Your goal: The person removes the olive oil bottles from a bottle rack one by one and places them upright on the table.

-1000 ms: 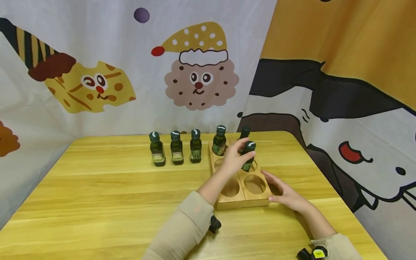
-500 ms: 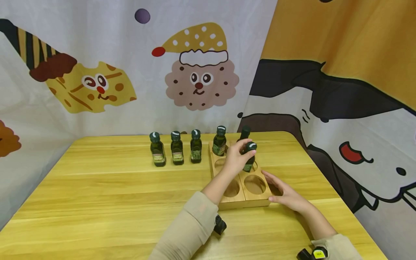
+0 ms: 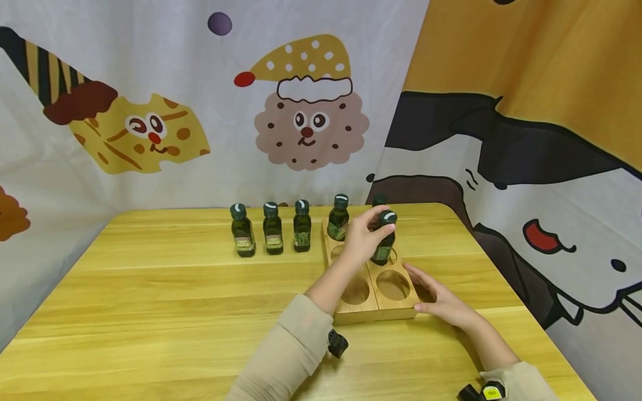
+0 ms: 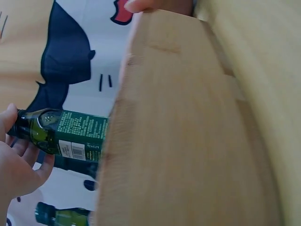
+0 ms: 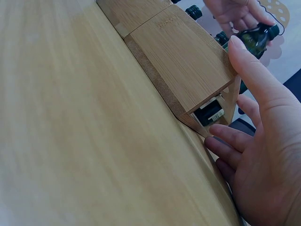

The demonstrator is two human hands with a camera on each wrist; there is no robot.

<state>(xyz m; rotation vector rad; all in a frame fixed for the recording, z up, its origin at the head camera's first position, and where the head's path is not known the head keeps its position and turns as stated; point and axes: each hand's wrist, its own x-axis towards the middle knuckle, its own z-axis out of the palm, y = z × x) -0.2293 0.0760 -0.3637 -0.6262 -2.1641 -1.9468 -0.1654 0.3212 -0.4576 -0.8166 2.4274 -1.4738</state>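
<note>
In the head view, my left hand (image 3: pixel 362 236) grips a small dark green glass bottle (image 3: pixel 384 245) near its cap, between thumb and fingers. The bottle stands nearly upright, its base at a round hole in the right row of a wooden rack (image 3: pixel 373 306). Its green label (image 4: pixel 83 129) faces the left wrist camera. My right hand (image 3: pixel 446 301) touches the rack's right side with spread fingers, the thumb at the near corner, as the right wrist view also shows. Two more bottles sit in the rack's far holes: one at left (image 3: pixel 338 217), the other mostly behind my left hand.
Left of the rack, three like bottles stand in a row on the wooden table: left (image 3: pixel 243 231), middle (image 3: pixel 273 228) and right (image 3: pixel 302 225). The rack's near holes (image 3: pixel 393 284) hold nothing. A printed cartoon curtain (image 3: pixel 200 100) hangs behind the table's far edge.
The held bottle has tipped from a slight lean to nearly upright, staying over the same hole. My left hand has shifted slightly; my right hand has stayed in place.
</note>
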